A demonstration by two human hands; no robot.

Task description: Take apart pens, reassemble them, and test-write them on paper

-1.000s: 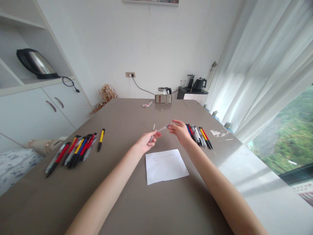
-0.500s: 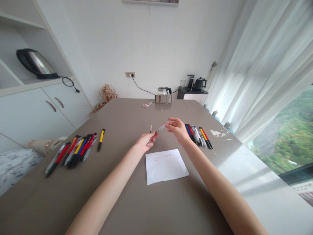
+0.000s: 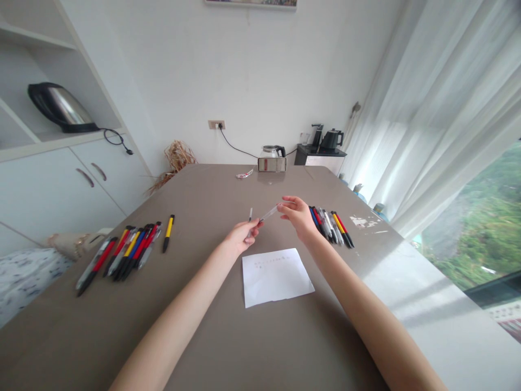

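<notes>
A slim pen with a clear barrel slants between my two hands above the table. My left hand is closed around its lower, darker end. At the upper end, my right hand pinches the pen between thumb and fingers; the exact contact is too small to make out. A short pale piece with a dark tip shows just beyond my left fingers, and I cannot tell whether it is held or lies on the table. Below the hands lies a white sheet of paper with small faint marks near its top.
Several pens in red, yellow, blue and clear lie in a row at left, with a yellow pen apart. Another group of pens lies beside my right forearm. Farther back are a crumpled wrapper and a metal box before a glass pot.
My right hand has shifted very slightly to the right along the clear pen. My left hand stays almost in place, and the paper and pen groups have not moved.
</notes>
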